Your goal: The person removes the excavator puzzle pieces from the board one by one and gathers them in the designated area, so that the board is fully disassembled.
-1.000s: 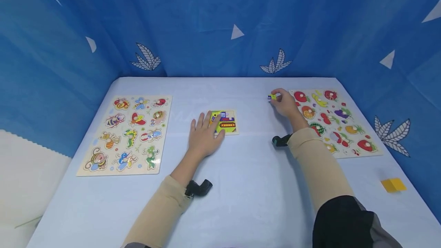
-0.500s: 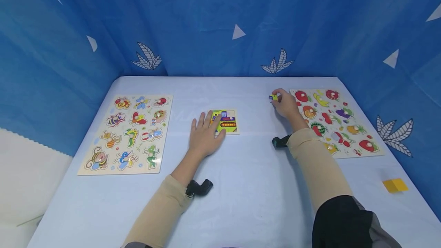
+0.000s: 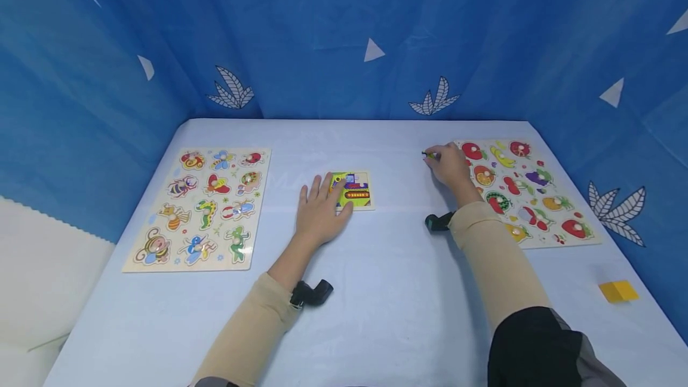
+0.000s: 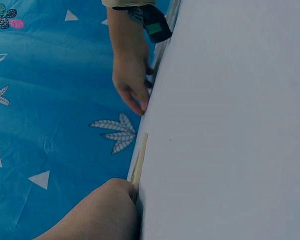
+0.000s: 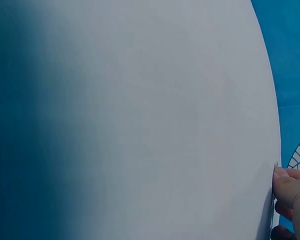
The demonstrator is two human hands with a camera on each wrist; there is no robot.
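Note:
In the head view, my left hand (image 3: 318, 214) lies flat with fingers spread, its fingertips over the left part of a small square jigsaw puzzle (image 3: 359, 194). That puzzle shows a tracked vehicle on a green-yellow ground; its left side is partly covered. To the right, my right hand (image 3: 449, 166) pinches a small jigsaw piece (image 3: 428, 154) between thumb and fingers, seen nearly edge-on beside the fruit board. The right wrist view shows the thumb and fingers (image 5: 290, 186) at the thin piece (image 5: 276, 166). From the left wrist, the puzzle's edge (image 4: 141, 160) appears beyond my hand (image 4: 105, 210).
An insect peg board (image 3: 209, 235) lies at the left of the white table (image 3: 376, 315). At the right lies a fruit peg board (image 3: 556, 233), partly under my right forearm. A yellow block (image 3: 618, 291) sits near the right edge. Blue curtain (image 3: 312, 34) surrounds the back and sides.
The jigsaw piece in my right hand has turned from showing its coloured face to nearly edge-on, as the fingers rolled it. My left hand stays in place on the puzzle.

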